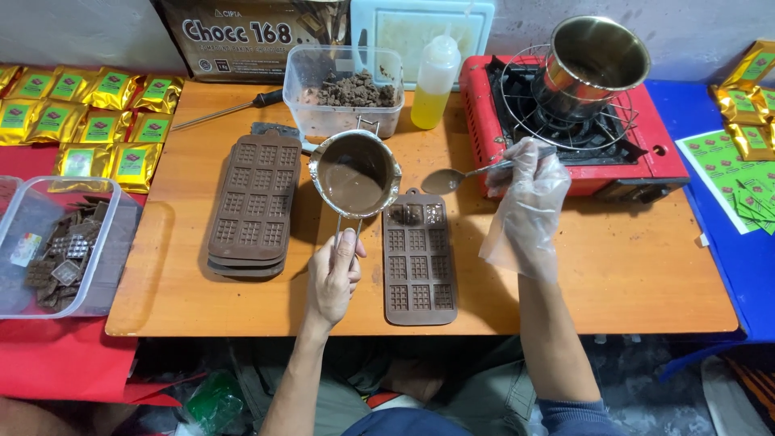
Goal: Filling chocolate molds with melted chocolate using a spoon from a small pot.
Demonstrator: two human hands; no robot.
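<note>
Left hand (333,278) has its grip closed on the wire handle of a small metal pot (355,173) of melted chocolate, held tilted over the top end of a brown silicone bar mould (418,262) lying flat on the wooden surface (613,274). Right hand (529,194), in a loose clear plastic glove, has its grip closed on a spoon (456,178) whose bowl sits just right of the pot. Stack of matching moulds (254,206) to the left, red portable stove (573,129) with a steel pot (593,64) at right rear.
</note>
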